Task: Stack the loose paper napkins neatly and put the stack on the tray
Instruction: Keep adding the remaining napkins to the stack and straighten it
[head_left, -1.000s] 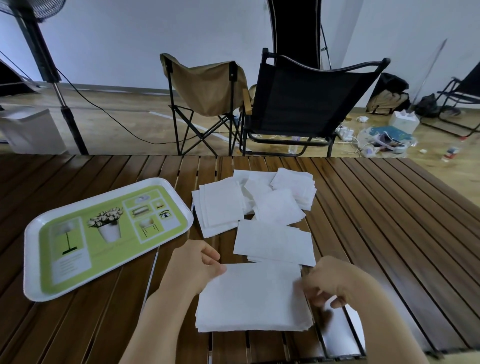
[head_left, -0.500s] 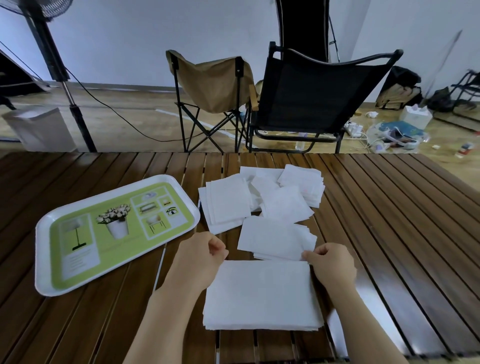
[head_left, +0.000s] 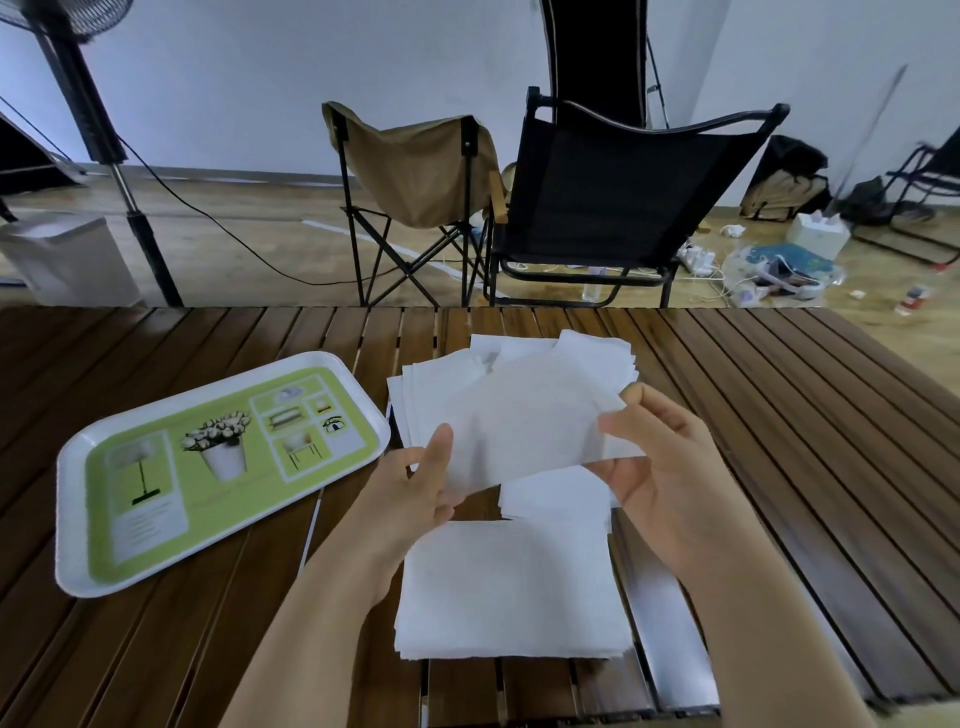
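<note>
L hand (head_left: 415, 493) and R hand (head_left: 660, 467) both pinch one thin white napkin (head_left: 524, 426), raised above table (head_left: 779, 415) centre. Squared stack (head_left: 511, 587) at near edge; loose napkins (head_left: 597, 353) behind. Tray (head_left: 67, 519) at left, bare.

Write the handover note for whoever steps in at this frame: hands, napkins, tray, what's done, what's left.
Left hand and right hand together hold one napkin lifted above the table.
A squared stack lies on the table nearest the person; loose napkins remain beyond it.
The tray on the left holds no napkins.
Done: part of the stacking.
Left: add the held napkin and the loose ones, then move the stack to the tray.
</note>
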